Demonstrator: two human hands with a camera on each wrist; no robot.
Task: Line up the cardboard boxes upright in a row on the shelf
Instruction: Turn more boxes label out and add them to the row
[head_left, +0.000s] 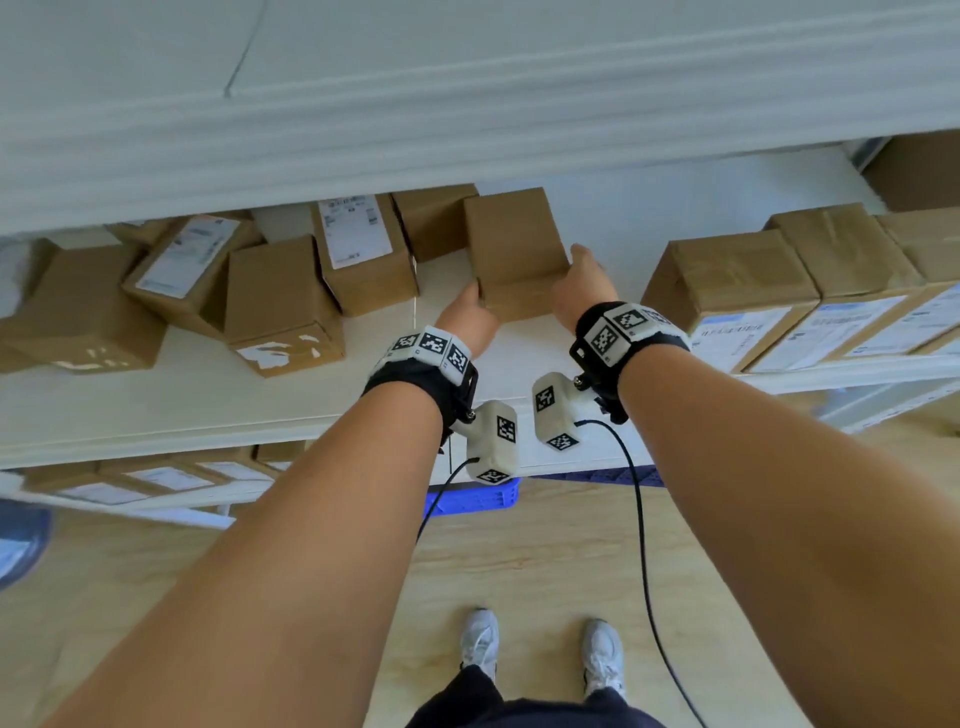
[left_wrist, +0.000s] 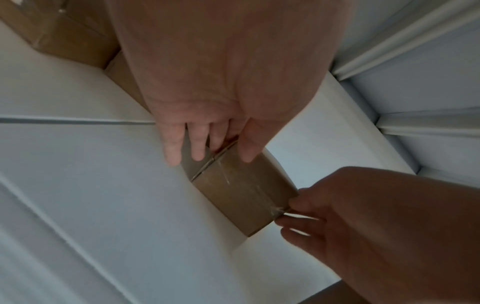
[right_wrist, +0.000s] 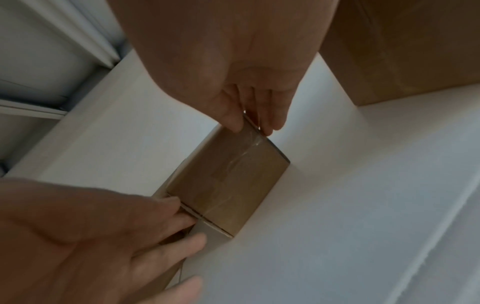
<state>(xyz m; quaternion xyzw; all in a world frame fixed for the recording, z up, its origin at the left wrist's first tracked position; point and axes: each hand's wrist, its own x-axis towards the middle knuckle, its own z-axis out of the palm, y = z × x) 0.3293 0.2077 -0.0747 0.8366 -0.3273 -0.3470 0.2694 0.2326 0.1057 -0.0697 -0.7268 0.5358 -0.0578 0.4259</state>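
Observation:
A plain brown cardboard box (head_left: 511, 244) stands in the gap in the middle of the white shelf (head_left: 208, 400). My left hand (head_left: 467, 317) grips its left front edge, and my right hand (head_left: 579, 291) grips its right front edge. In the left wrist view my left hand (left_wrist: 207, 144) has the thumb on the taped face of the box (left_wrist: 241, 195) and the fingers on its side, while the right hand (left_wrist: 337, 216) pinches the far corner. The right wrist view shows my right hand (right_wrist: 249, 123) pinching the box (right_wrist: 228, 181) and the left hand (right_wrist: 130, 236) on its other end.
Several boxes (head_left: 280, 291) lie jumbled on the left of the shelf. A row of boxes (head_left: 727, 291) with labels facing front stands on the right. The upper shelf board (head_left: 467, 104) hangs low overhead. Below are a lower shelf with boxes (head_left: 156, 478) and a blue crate (head_left: 478, 496).

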